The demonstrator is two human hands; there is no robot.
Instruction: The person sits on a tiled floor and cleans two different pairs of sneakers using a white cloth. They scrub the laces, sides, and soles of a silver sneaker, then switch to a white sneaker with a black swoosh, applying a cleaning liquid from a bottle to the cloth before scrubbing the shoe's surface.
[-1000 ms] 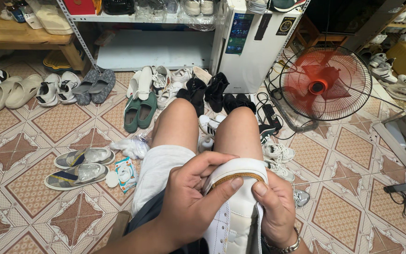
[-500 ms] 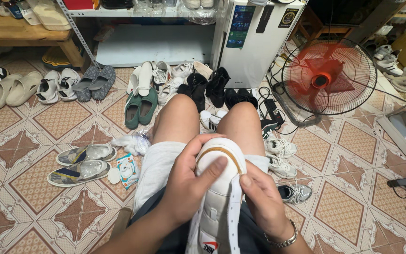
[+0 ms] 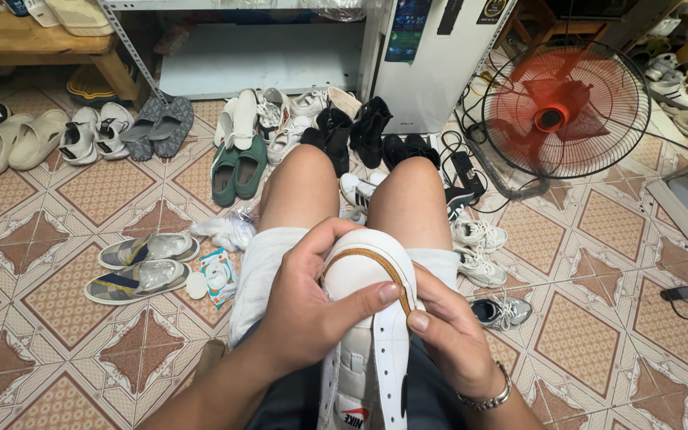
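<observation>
Left hand wraps the toe of a white shoe, fingers curled over the top of the toe, thumb pressed flat across the sole near the tan rim. Right hand grips the other side, thumb against the sole's edge, its other fingers hidden under the shoe, a metal bracelet at the wrist. The shoe sits sole-up on the person's lap, toe pointing away, heel toward the bottom edge of the view, cupped between both palms. Beyond it, two bare knees and pale shorts. Out on the patterned tile floor: grey slip-ons to the left, a small packet just beside them, green shoes further up, black shoes past the knees, white sneakers to the right. A red fan stands at the upper right, a white cabinet next to it, a wooden bench in the top left corner with sandals lined up below.
</observation>
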